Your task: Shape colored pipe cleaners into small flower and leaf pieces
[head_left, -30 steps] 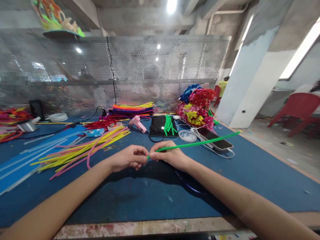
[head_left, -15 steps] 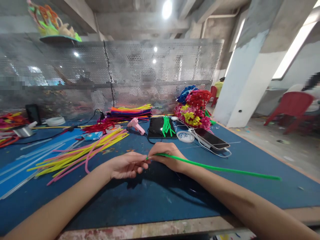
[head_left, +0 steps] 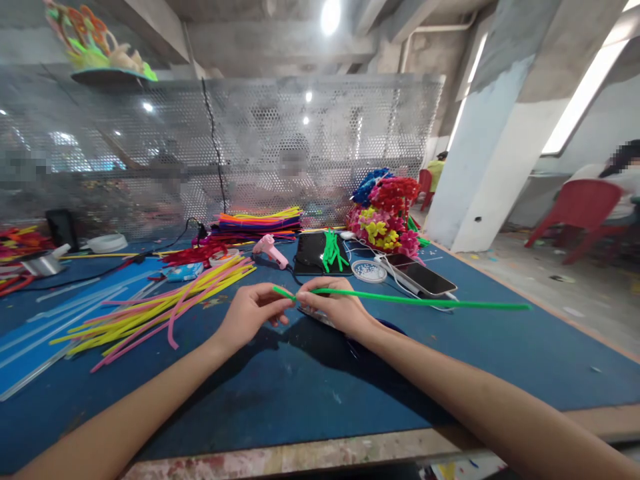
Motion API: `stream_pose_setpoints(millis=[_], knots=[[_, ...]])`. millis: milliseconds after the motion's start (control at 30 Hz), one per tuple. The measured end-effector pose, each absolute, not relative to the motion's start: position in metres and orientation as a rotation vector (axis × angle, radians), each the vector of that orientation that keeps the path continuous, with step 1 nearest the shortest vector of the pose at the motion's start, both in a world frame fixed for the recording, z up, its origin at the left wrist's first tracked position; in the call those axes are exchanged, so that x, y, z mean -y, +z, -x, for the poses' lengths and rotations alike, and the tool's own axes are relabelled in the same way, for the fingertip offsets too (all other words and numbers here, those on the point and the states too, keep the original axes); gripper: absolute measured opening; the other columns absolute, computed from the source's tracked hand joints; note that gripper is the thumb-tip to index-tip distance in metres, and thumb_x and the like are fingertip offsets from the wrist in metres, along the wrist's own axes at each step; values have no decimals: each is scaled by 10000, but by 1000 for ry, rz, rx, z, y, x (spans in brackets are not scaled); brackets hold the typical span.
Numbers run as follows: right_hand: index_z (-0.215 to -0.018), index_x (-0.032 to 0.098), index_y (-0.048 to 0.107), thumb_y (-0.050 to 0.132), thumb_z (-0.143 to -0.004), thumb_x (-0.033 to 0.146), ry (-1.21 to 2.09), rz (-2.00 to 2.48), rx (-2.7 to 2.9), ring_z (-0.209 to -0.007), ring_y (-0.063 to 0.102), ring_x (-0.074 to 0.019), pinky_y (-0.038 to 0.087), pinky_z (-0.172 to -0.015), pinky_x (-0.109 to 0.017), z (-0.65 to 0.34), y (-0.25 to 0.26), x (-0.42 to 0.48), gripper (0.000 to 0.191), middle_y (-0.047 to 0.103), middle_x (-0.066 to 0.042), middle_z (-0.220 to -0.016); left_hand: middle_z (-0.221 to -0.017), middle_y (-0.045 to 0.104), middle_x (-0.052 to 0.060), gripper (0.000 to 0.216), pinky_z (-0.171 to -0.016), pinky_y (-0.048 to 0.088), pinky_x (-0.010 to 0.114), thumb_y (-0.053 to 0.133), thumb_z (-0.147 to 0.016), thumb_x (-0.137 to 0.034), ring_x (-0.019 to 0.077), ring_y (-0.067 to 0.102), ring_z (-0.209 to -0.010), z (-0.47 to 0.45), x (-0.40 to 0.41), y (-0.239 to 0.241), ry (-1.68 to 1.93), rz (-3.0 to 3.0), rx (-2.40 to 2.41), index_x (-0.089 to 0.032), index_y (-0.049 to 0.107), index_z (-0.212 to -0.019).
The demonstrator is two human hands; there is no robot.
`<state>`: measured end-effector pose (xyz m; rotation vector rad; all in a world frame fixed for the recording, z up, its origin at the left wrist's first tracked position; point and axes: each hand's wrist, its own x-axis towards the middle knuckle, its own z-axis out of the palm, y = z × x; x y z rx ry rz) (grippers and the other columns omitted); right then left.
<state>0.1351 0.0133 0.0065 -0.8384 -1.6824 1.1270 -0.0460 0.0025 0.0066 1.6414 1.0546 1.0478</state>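
Observation:
My left hand (head_left: 257, 310) pinches the short end of a green pipe cleaner between thumb and forefinger, with a bit sticking up past the fingertips. My right hand (head_left: 333, 303) is closed on the green pipe cleaner (head_left: 425, 302) close by, fingertips almost touching the left ones. Its long part runs out to the right above the right forearm, nearly level. Below my right hand, a dark blue looped thing (head_left: 393, 326) with a shiny part is mostly hidden; I cannot tell whether the hand holds it. Short green pieces (head_left: 333, 252) lie on a black tray (head_left: 309, 250) beyond.
Yellow and pink pipe cleaners (head_left: 165, 307) spread at the left. Further back are a pink glue gun (head_left: 270, 251), a multicoloured bundle (head_left: 257, 223), a round dish (head_left: 369, 271), a phone (head_left: 423, 275) with a white cable, and fuzzy flowers (head_left: 380, 217) by a perforated metal screen (head_left: 320, 160).
The pipe cleaner's long end has swung upward. A longer green tip now shows at my left fingers, and the left hand has turned, its fingers more curled. Both hands rose slightly.

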Motion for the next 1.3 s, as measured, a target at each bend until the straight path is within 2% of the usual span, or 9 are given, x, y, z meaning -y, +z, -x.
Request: stream_pose_setpoints(millis=[167, 267, 367, 467, 533, 633, 800, 967, 1300], knots=[[-653, 142, 586, 714, -587, 374, 1585, 870, 1233, -453, 430, -44, 347, -465, -184, -124, 5, -8, 273, 542, 23, -559, -824, 694, 43, 145, -734, 433, 276, 581, -746, -291, 187, 619, -791, 48, 8, 11, 1304, -2327, -1178, -223, 687, -817], [-642, 142, 574, 663, -651, 392, 1592, 1007, 1398, -439, 445, -45, 364, -460, -178, -127, 11, -5, 266, 545, 17, -555, -722, 676, 27, 154, -609, 430, 243, 559, -758, -304, 151, 602, -637, 43, 9, 16, 1236, -2154, -1308, -194, 666, -748], [-602, 142, 569, 578, -743, 400, 1206, 1140, 1998, -440, 479, -71, 352, -450, -184, -135, 14, -5, 294, 549, 3, -516, -632, 636, 17, 173, -456, 372, 191, 582, -735, -311, 101, 540, -498, 41, 3, 16, 1111, -1746, -1315, -147, 627, -702], [-646, 149, 586, 515, -815, 352, 346, 995, 2505, -526, 510, -93, 352, -514, -202, -143, 12, -6, 273, 581, -19, -591, -694, 638, 34, 195, -383, 290, 131, 632, -695, -312, 59, 513, -495, 45, -5, 13, 1040, -1385, -1234, -120, 600, -707], [-719, 153, 592, 453, -863, 302, -161, 829, 2582, -605, 522, -105, 359, -565, -213, -146, 10, -6, 249, 596, -37, -670, -705, 627, 31, 191, -367, 278, 106, 658, -675, -286, 35, 497, -483, 47, -8, 11, 1001, -1195, -1163, -113, 580, -698], [-874, 149, 578, 363, -906, 213, -510, 555, 2515, -735, 535, -116, 389, -654, -224, -148, 11, -8, 226, 609, -58, -792, -673, 606, 22, 151, -348, 295, 91, 674, -661, -212, 26, 494, -463, 48, -10, 7, 949, -1027, -1080, -110, 568, -691], [-969, 139, 556, 396, -893, 187, -792, 328, 2396, -955, 483, -157, 381, -818, -286, -147, 15, -14, 184, 581, -71, -1015, -590, 559, -8, 70, -344, 339, 75, 617, -693, -85, 29, 519, -451, 47, -9, 4, 801, -770, -938, -116, 556, -681], [-807, 141, 570, 386, -890, 175, -920, 278, 2481, -615, 436, -105, 302, -542, -265, -147, 14, -15, 204, 565, -24, -741, -570, 540, -13, 100, -358, 381, 73, 564, -735, -67, 28, 534, -451, 49, -10, 4, 644, -574, -895, -99, 542, -643], [-773, 149, 576, 387, -869, 155, -660, 553, 2603, -636, 461, -117, 229, -489, -256, -145, 7, -12, 212, 553, -28, -702, -626, 567, 3, 150, -413, 380, 128, 656, -678, -239, 55, 504, -507, 43, -5, 5, 793, -1330, -1041, -123, 564, -659]])
